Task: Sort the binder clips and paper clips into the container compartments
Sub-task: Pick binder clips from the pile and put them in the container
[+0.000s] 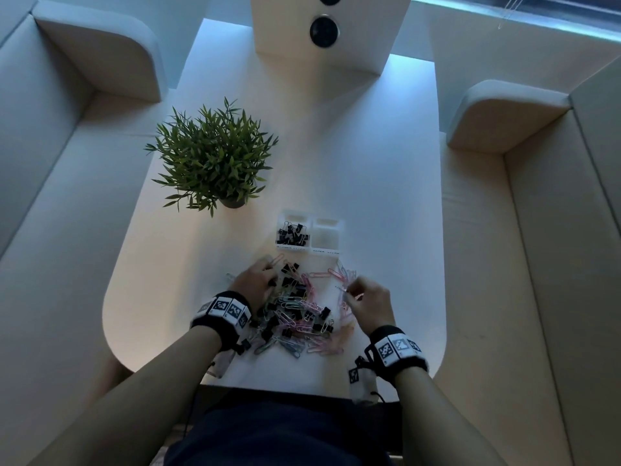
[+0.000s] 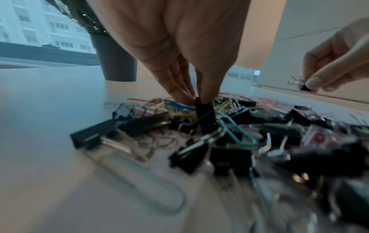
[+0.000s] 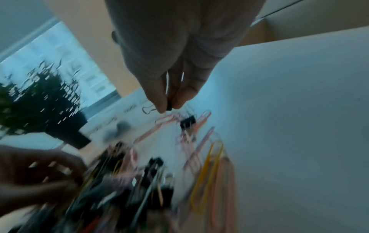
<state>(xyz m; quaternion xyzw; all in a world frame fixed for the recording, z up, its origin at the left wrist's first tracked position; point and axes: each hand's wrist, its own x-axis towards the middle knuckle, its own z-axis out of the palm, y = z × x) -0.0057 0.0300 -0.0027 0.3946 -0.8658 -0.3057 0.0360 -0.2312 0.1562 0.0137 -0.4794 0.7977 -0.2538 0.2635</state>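
Nearest the body lies the mixed pile (image 1: pixel 295 311) of clips on the white table (image 1: pixel 386 213); the left hand (image 1: pixel 253 284) pinches a black binder clip (image 2: pixel 205 116) down in it, while the right hand (image 1: pixel 368 302) holds another small binder clip (image 2: pixel 305 88) lifted clear. Straight ahead, just past the pile, sits the container (image 1: pixel 311 235) with its 2 compartments side by side – the left holding binder clips, the right apparently bare – so the left hand is likely nearer, the right crossing slightly leftward

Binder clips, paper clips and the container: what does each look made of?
Binder clips: likely painted metal, with matte black bodies and shiny silver wire handles.
Paper clips: bent wire in pink, yellow and teal, probably coated; a few look bare silver.
Container: looks like clear plastic; its walls are see-through, and the clips inside show through.
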